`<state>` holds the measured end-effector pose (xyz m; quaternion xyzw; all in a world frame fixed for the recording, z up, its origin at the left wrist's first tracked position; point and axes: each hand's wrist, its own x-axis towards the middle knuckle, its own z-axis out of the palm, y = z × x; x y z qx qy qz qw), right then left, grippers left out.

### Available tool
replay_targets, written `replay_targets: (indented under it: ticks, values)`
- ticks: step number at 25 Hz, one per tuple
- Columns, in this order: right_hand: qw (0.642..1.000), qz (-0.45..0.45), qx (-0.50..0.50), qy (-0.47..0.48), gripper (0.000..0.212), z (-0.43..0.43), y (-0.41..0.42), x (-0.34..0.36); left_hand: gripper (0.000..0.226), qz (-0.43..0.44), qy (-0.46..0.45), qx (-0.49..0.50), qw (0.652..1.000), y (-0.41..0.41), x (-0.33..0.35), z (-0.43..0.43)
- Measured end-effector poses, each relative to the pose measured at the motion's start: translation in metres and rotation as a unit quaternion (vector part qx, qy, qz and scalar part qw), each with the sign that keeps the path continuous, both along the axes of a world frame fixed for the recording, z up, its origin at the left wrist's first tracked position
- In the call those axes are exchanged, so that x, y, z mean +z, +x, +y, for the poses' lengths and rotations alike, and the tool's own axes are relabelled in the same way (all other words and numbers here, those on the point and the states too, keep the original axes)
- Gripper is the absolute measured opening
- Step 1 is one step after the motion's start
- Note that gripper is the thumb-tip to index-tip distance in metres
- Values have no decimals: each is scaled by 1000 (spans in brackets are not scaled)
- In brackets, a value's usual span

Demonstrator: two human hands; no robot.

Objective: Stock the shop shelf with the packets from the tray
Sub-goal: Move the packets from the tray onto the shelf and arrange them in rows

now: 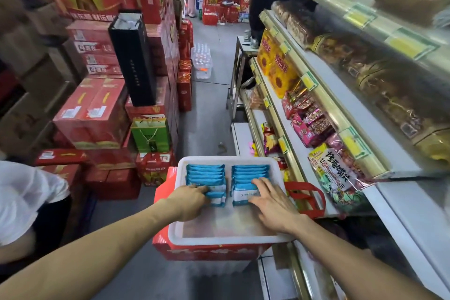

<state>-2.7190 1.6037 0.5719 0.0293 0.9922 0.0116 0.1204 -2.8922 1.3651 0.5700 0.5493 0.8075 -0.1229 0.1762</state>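
We are at the pick-up step: both hands are down in the tray [174, 234], which rests on a red box [207, 252] in front of us, and nothing from it has gone to the shelf [289, 143] yet. The packets [205, 175] lie in two overlapping rows, one under each hand. Our left hand [188, 201] curls over the near end of its row, fingers on the nearest packet; whether the thumb has closed beneath it we cannot tell. Our right hand [270, 198] lies flat with fingers spread on the top packet of its row, pressing rather than gripping. The near half of the tray, below both wrists, is bare. The shelf runs off to the right of the right hand, higher than the tray. Next, we judge, each hand must pinch a few packets together, lift them clear of the tray's rim, then swing right to a free gap among the snack bags [333, 173].
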Motion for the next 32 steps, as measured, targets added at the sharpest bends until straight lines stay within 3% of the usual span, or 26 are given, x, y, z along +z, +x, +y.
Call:
replay_targets:
  ticks: [6, 11, 15, 21, 26, 32]
  values:
    - [1000, 0, 3, 5, 30, -7, -6, -2, 41, -19, 12, -12, 1000, -4, -2, 2]
    - [993, -93, -40, -64, 32, -9, -13, -8, 42, -32, 14, -22, 999, -3, -1, 1]
    - [991, -105, -69, -55, 32, -20, -12, -24, 50, -51, 26, -18, 998, -2, 0, 0]
    - [981, -104, -104, -125, 26, -16, -10, -15, 56, -104, 72, 12, 992, -11, 9, -6]
    - [977, -101, -112, -154, 58, 4, -15, 70, 65, -154, 99, 26, 983, -52, 65, 6]
    - [983, 49, -103, -144, 58, 52, 17, 258, 72, -207, 174, -91, 959, -69, 232, 86]
